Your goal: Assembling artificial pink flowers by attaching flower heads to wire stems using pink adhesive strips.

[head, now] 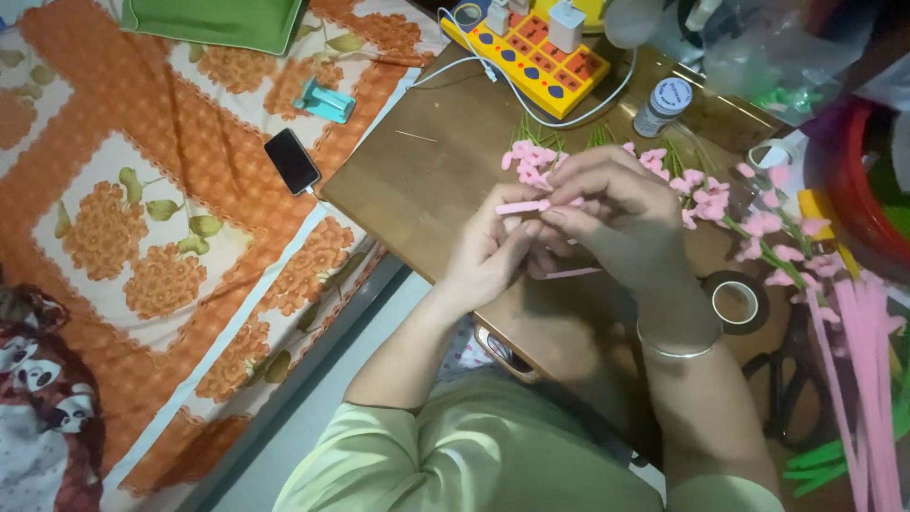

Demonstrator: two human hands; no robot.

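Left hand (pixel 488 251) and right hand (pixel 621 223) meet over the bench (pixel 427 171), fingertips of both pinched on a pink strip (pixel 521 206) held level between them. Finished pink flowers (pixel 706 194) lie just beyond the right hand; tape roll (pixel 737 302) near its wrist. Judgement: keep the strip taut, pinch close to the working end, roll evenly.

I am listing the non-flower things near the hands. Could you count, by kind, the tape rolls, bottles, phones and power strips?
Tape rolls: 2, dark and white
Small bottle with white cap: 1
Black phone: 1
Yellow power strip: 1
Total: 5
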